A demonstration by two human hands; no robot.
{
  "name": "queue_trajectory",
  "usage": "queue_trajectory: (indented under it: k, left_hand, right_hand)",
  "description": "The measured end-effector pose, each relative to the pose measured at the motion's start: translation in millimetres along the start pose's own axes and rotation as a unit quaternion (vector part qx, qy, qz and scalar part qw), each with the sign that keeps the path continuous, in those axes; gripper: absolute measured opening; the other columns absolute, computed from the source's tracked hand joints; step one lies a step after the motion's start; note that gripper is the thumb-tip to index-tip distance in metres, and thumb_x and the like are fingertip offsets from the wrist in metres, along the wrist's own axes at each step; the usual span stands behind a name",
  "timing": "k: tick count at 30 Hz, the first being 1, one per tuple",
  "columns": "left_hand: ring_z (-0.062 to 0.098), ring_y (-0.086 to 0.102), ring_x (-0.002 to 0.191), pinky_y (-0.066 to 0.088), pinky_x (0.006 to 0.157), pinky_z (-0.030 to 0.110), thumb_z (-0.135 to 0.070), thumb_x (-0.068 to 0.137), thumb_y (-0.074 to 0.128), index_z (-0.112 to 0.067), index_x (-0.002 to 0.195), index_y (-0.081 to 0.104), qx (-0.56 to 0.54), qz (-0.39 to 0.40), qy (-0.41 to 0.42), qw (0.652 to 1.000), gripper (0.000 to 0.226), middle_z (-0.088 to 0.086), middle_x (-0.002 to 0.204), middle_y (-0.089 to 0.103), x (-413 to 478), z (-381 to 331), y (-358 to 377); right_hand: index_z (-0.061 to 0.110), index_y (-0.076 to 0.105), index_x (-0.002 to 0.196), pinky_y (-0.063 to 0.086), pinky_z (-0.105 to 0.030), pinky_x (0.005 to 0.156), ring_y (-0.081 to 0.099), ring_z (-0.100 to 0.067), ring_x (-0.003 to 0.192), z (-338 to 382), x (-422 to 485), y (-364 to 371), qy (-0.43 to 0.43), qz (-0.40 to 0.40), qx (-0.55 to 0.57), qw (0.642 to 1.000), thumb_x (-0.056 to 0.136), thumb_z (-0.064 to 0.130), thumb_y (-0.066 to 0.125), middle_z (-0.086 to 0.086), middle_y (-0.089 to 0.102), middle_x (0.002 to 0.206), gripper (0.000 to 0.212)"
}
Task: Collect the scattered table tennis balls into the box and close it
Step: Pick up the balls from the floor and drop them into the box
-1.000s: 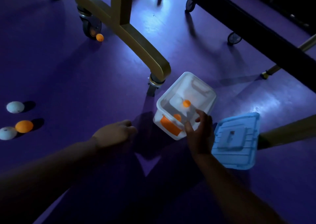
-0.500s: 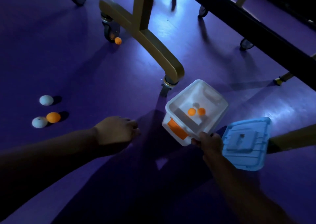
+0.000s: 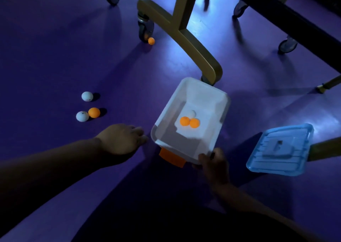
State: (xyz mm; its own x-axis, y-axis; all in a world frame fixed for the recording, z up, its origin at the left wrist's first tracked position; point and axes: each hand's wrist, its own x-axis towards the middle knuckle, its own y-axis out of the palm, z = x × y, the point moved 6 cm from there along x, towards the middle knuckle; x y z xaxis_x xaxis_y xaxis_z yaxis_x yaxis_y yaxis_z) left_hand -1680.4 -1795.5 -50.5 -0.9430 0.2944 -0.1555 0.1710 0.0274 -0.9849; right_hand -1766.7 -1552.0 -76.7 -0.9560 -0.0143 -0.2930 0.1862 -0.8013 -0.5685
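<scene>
A clear plastic box [image 3: 224, 101] with an orange latch [image 3: 172, 158] sits open on the purple floor. Inside lie two orange balls [image 3: 185, 121] and a white ball [image 3: 191, 113]. My right hand [image 3: 212, 161] grips the box's near corner. My left hand [image 3: 122, 138] hovers just left of the box, fingers loosely curled, holding nothing. The blue lid [image 3: 280, 150] lies on the floor to the right. On the floor at left rest two white balls [image 3: 87, 96] [image 3: 82, 116] and an orange ball [image 3: 94, 112]. Another orange ball [image 3: 151, 40] sits against a caster wheel.
A gold table-tennis table leg [image 3: 191, 44] with caster wheels [image 3: 144, 27] stands just behind the box. The dark table edge [image 3: 295, 26] runs across the upper right. More wheels [image 3: 287, 45] and a gold bar [image 3: 324, 149] lie at right.
My right hand moved from above the box to gripping its near corner, and the box slid toward me and left. The balls inside rolled together. My left hand stayed beside the box.
</scene>
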Motion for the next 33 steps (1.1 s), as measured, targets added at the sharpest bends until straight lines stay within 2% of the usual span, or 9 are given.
queue_trajectory:
  k: [4,6,8,13,16,18,27,31,33]
  left_hand:
    - [0.03,0.059,0.102,0.05,0.074,0.037,-0.025,0.091,0.043,-0.015,0.133,0.047,-0.051,-0.028,-0.072,0.996,0.043,0.008,0.118,0.057,-21.0,14.0,0.0]
    - [0.027,0.052,0.113,0.047,0.082,0.035,-0.027,0.093,0.046,-0.016,0.143,0.031,-0.059,0.01,-0.126,0.99,0.054,0.005,0.131,0.047,-31.1,21.5,4.4]
    - [0.025,0.049,0.117,0.046,0.083,0.037,-0.031,0.092,0.047,-0.017,0.146,0.021,-0.062,0.031,-0.172,0.983,0.061,0.004,0.134,0.04,-42.5,32.4,9.1]
    - [0.024,0.048,0.117,0.045,0.078,0.036,-0.031,0.091,0.05,-0.016,0.149,0.006,-0.12,0.01,-0.278,0.953,0.074,0.003,0.143,0.03,-73.8,67.5,23.0]
    - [0.029,0.051,0.112,0.048,0.081,0.04,-0.025,0.091,0.052,-0.01,0.147,0.01,-0.176,-0.008,-0.341,0.923,0.072,0.01,0.146,0.028,-87.8,93.8,38.7]
    - [0.028,0.05,0.112,0.047,0.082,0.037,-0.022,0.091,0.053,-0.01,0.145,0.016,-0.193,0.006,-0.378,0.906,0.067,0.01,0.139,0.035,-93.4,114.0,56.0]
    - [0.023,0.044,0.117,0.046,0.086,0.036,-0.029,0.088,0.059,-0.012,0.126,0.045,-0.171,-0.05,-0.468,0.865,0.044,0.005,0.128,0.047,-66.1,182.7,98.4]
    - [0.025,0.047,0.111,0.045,0.081,0.036,-0.034,0.084,0.064,-0.012,0.118,0.049,-0.177,-0.077,-0.502,0.843,0.044,0.007,0.119,0.052,-62.3,191.6,116.6]
    - [0.028,0.049,0.106,0.044,0.077,0.036,-0.024,0.085,0.062,-0.008,0.111,0.05,-0.193,-0.097,-0.519,0.827,0.033,0.011,0.115,0.054,-64.5,192.5,124.1]
  right_hand:
    - [0.005,0.048,0.084,0.039,-0.021,0.047,0.048,-0.009,0.061,32.2,0.2,27.0,-0.063,0.068,-0.045,0.995,0.079,0.023,0.062,-0.003,0.051,0.073,0.023]
    - [0.008,0.046,0.082,0.044,-0.027,0.053,0.055,-0.016,0.066,49.6,3.4,45.2,-0.078,0.104,-0.047,0.99,0.084,0.018,0.06,-0.001,0.053,0.077,0.017]
    - [0.01,0.045,0.082,0.056,-0.035,0.057,0.066,-0.022,0.069,60.8,10.3,65.0,-0.066,0.135,-0.023,0.988,0.086,0.003,0.055,-0.004,0.057,0.089,0.012]
    - [0.002,0.052,0.089,0.058,-0.053,0.07,0.071,-0.029,0.06,96.1,28.0,114.0,-0.067,0.151,-0.029,0.986,0.08,0.005,0.052,-0.009,0.066,0.093,0.009]
    - [0.002,0.05,0.085,0.059,-0.05,0.068,0.069,-0.03,0.059,114.6,42.1,136.1,-0.061,0.156,-0.038,0.985,0.083,0.001,0.05,-0.017,0.064,0.095,0.002]
    - [0.006,0.047,0.08,0.059,-0.043,0.061,0.067,-0.029,0.057,122.6,53.2,146.5,-0.06,0.151,-0.047,0.986,0.085,-0.001,0.049,-0.018,0.062,0.096,0.008]
    - [0.001,0.048,0.098,0.056,-0.036,0.05,0.064,-0.032,0.053,112.0,70.9,168.8,-0.047,0.079,-0.103,0.99,0.083,0.001,0.043,-0.023,0.064,0.091,0.016]
    - [0.005,0.046,0.103,0.053,-0.032,0.05,0.064,-0.033,0.063,107.7,71.7,171.1,-0.04,0.055,-0.11,0.992,0.085,0.004,0.041,-0.019,0.061,0.101,0.019]
    - [0.007,0.046,0.104,0.057,-0.041,0.059,0.065,-0.039,0.075,107.0,71.6,173.2,-0.041,0.039,-0.113,0.992,0.082,0.01,0.041,-0.02,0.06,0.106,0.022]
